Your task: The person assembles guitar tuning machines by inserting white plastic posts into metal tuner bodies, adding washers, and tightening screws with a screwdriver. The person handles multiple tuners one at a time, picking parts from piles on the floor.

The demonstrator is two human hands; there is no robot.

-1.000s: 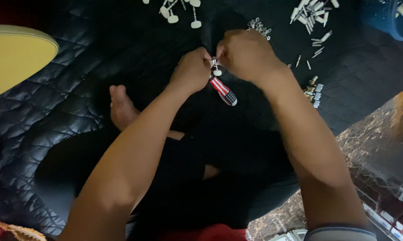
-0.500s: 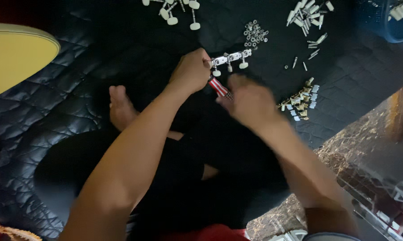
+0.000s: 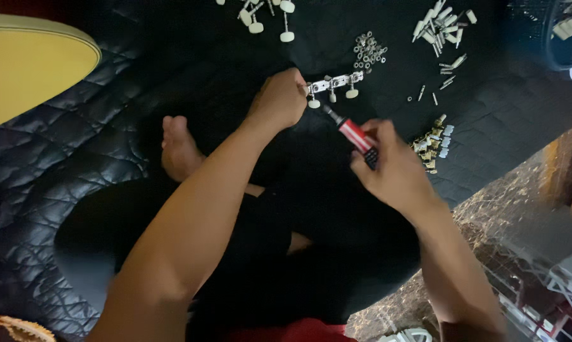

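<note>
My left hand [image 3: 278, 100] is closed on one end of a metal strip of tuning pegs [image 3: 334, 86] with white round knobs, held just above the black quilted mat [image 3: 108, 126]. My right hand [image 3: 392, 166] grips a small screwdriver [image 3: 352, 132] with a red and black handle. Its tip points up and left at the strip, just below the pegs. My bare foot [image 3: 177, 147] rests on the mat to the left of my left forearm.
Loose white-knobbed pegs [image 3: 268, 14] lie at the top. A heap of small washers [image 3: 368, 50], a pile of white pins [image 3: 441, 24] and brass gears [image 3: 433, 144] lie to the right. A yellow rounded surface [image 3: 26, 69] sits at left, a blue basket [image 3: 561, 31] at top right.
My right hand has let go of the strip, dropped down and to the right, and now holds the screwdriver by its handle. My left hand stays on the strip.
</note>
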